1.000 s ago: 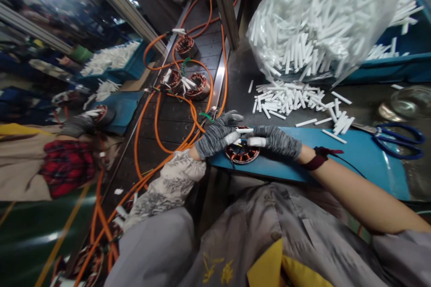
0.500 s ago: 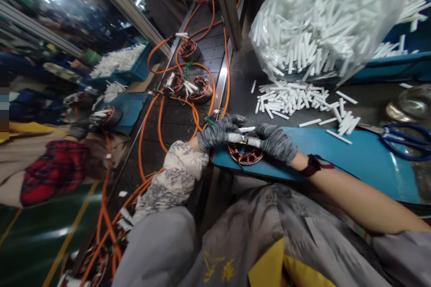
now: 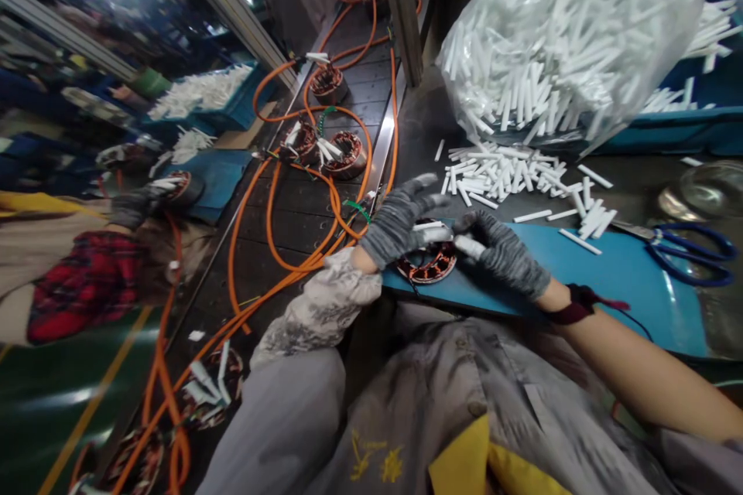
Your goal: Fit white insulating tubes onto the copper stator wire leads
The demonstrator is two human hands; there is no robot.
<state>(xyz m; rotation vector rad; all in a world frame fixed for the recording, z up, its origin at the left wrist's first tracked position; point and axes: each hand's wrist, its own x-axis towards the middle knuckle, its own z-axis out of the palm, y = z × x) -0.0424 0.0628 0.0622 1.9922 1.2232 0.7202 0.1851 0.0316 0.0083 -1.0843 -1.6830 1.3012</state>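
Observation:
My left hand, in a grey knit glove with bare-looking pale fingertips, reaches over a copper-wound motor stator with its fingers spread. Its white-wrapped thumb lies across the stator's far rim, beside a white sleeve tube. To the right of the stator, my right hand has its white-wrapped thumb and bent fingers a little apart, with nothing visible between them. The stator lies on a blue mat at the bench edge. The left hand partly hides the stator's upper side.
Loose white tubes lie beyond the mat, below a clear bag full of them. Blue-handled scissors and a glass bowl sit right. Leftward, stators and orange cables occupy a conveyor; a co-worker's gloved hand works beyond.
My hands, close together over the stator before, have moved apart. The right hand has drawn back to the right, and the left hand's fingers have spread and stretched out.

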